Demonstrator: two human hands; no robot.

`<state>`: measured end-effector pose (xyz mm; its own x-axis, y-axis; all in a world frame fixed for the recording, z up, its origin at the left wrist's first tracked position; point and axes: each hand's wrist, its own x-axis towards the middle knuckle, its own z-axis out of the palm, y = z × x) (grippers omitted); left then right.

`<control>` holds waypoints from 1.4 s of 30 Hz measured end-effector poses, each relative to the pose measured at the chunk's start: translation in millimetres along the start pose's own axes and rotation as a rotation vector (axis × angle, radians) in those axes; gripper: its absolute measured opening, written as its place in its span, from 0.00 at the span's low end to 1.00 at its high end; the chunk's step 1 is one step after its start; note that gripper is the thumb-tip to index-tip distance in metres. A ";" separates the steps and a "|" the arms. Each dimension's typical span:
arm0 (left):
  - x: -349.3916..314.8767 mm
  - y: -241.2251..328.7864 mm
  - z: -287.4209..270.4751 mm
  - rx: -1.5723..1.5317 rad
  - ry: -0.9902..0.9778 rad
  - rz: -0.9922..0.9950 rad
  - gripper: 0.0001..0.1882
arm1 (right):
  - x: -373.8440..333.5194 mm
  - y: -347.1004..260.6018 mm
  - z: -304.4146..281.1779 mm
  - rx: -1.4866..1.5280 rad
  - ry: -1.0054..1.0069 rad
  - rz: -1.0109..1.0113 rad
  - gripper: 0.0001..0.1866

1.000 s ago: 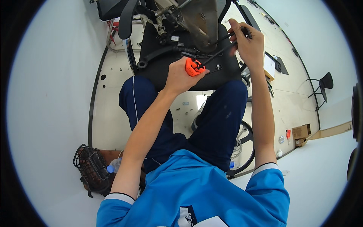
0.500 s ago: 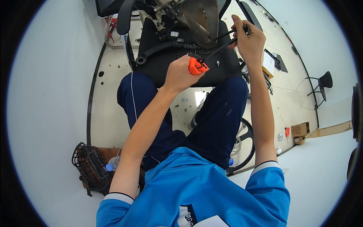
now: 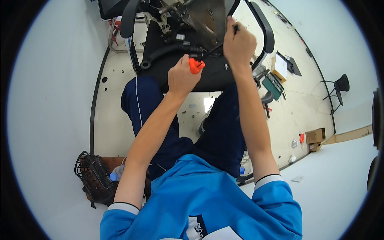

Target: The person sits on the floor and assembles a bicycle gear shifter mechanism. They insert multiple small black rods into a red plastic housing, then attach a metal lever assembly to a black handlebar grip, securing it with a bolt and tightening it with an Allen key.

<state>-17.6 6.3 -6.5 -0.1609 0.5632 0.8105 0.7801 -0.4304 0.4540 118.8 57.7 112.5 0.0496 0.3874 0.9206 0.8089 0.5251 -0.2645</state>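
Note:
My left hand, closed, grips a bright orange holder with black parts, which looks like a hex key holder. In my right hand, fingers curled, is a thin black rod that looks like a hex key. Its far end slants down to the orange holder; whether it is inside a slot I cannot tell. Both hands are above a black chair seat. A curved black arm with a ring end lies on the seat. Beyond the hands stands a dirty grey-brown metal part.
Armrests flank the seat. To the right on the floor are a green case, a white-topped box, a cardboard box and a black chair. At left are a black wire basket and a blue-capped bottle.
My right hand has come left and down, nearer my left hand, with the black rod. My left hand has shifted slightly left with the orange holder.

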 end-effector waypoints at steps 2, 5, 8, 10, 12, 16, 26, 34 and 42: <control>2.4 -0.7 0.7 -0.027 -0.001 -0.022 0.17 | -7.4 -17.7 -0.6 0.110 -0.062 0.079 0.22; 0.1 1.7 -3.9 -0.062 -0.060 -0.063 0.17 | -10.8 -17.7 4.6 0.158 -0.064 0.012 0.21; 3.6 4.5 -6.9 -0.179 -0.080 -0.077 0.16 | -4.9 -15.0 0.9 0.503 -0.288 0.262 0.24; 5.6 14.2 -9.3 -0.305 -0.130 -0.155 0.16 | 2.0 -13.6 -6.6 0.639 -0.472 0.355 0.25; 11.0 21.8 -16.0 -0.393 -0.260 -0.214 0.16 | 18.2 -9.4 -16.9 0.455 -0.584 0.176 0.23; 13.3 21.9 -19.9 -0.415 -0.378 -0.229 0.16 | 46.8 11.7 -32.8 0.458 -0.828 0.084 0.21; 11.1 19.3 -23.4 -0.324 -0.341 -0.262 0.16 | -7.5 -1.8 -14.9 0.615 -0.647 0.217 0.14; 14.8 16.7 -29.5 -0.500 -0.287 -0.278 0.16 | -47.9 -16.0 -7.3 0.768 -0.794 0.071 0.14; 18.6 15.2 -27.5 -0.482 -0.235 -0.307 0.16 | -1.9 5.1 -39.3 0.957 -0.965 0.654 0.16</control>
<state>-25.4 -9.2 25.7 -0.1549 0.8286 0.5380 0.3496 -0.4634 0.8143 145.9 29.8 120.7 -0.4612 0.8772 0.1336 0.1023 0.2021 -0.9740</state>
